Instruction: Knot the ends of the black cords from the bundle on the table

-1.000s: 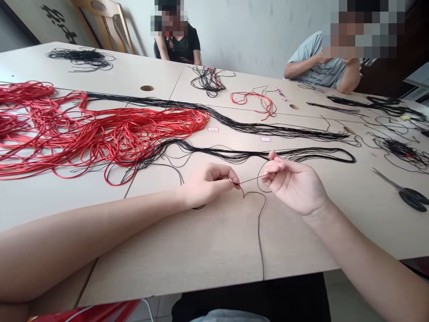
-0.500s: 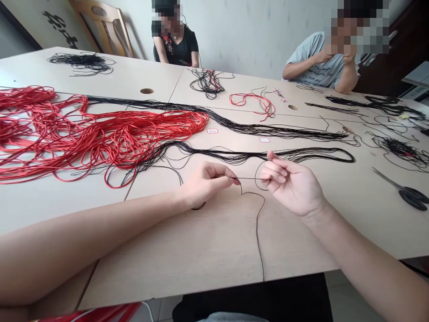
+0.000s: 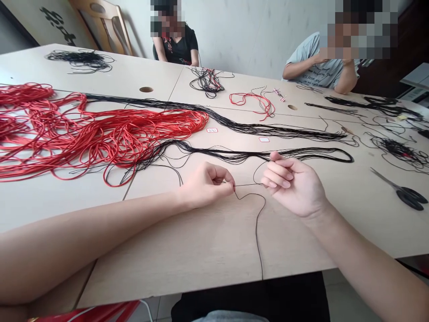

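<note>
My left hand [image 3: 208, 184] is closed in a pinch on a thin black cord [image 3: 257, 223], just above the pale wooden table [image 3: 201, 250]. My right hand [image 3: 295, 185] is curled, fingers folded, gripping the same cord a short span to the right. Between both hands the cord runs taut. A loop of it curves behind my right fingers, and its loose tail runs down over the near table edge. Just beyond my hands lies a long bundle of black cords [image 3: 241, 155].
A big heap of red cords [image 3: 83, 134] covers the left of the table. More black cord bundles [image 3: 208, 81] and a small red one [image 3: 254, 102] lie farther back. Scissors [image 3: 402, 190] rest at the right. Two people sit at the far side.
My left hand has drawn slightly left and down, pulling the cord. The stretch between the hands stays taut. My right hand has barely shifted.
</note>
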The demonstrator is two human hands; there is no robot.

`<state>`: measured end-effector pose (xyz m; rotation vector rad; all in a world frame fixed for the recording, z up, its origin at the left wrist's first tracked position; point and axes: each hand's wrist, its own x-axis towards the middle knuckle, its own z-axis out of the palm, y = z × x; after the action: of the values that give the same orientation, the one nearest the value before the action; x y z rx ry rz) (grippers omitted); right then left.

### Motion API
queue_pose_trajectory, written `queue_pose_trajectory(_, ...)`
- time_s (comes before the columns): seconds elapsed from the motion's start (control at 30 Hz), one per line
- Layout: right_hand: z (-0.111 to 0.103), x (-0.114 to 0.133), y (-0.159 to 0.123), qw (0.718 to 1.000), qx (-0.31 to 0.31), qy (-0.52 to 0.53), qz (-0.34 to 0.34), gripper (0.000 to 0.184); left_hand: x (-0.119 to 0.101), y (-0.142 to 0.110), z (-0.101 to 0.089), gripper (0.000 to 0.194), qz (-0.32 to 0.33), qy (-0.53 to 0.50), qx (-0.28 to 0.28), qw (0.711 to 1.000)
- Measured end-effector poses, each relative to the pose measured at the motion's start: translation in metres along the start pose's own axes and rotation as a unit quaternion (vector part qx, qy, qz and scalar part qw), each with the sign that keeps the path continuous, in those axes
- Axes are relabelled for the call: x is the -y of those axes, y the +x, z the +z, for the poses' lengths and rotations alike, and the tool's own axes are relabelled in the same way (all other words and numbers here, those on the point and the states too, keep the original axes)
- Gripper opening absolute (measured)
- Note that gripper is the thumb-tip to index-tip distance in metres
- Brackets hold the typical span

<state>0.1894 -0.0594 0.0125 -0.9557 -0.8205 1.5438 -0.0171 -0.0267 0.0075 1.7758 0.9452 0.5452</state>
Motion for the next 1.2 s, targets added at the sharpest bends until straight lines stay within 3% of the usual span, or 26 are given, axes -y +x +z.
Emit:
queue_pose_trajectory(0.2,-0.0022,0.004,0.0007,0.999,-0.004,0.041,0.012,0.022,0.0021,-0.0052,0.0015,0.021,0.056,0.055,0.048,0.996)
queue_pose_trajectory(0.47,-0.0005,0.003,0.0003,0.997,-0.009,0.071,0.022,0.022,-0.0048,-0.0037,-0.002,0.027,0.02,0.017,0.067,0.997)
queue_pose_trajectory(0.9,0.0053,0.0039,-0.004,0.986,0.015,0.157,0.05,0.023,-0.0016,0.0013,-0.005,0.02,0.02,0.005,0.033,0.999)
queue_pose_trajectory(1.2,0.0065,0.0054,-0.0065,0.993,0.001,0.122,0.0,0.024,-0.0039,0.0007,-0.0034,0.019,0.01,0.023,0.056,0.998)
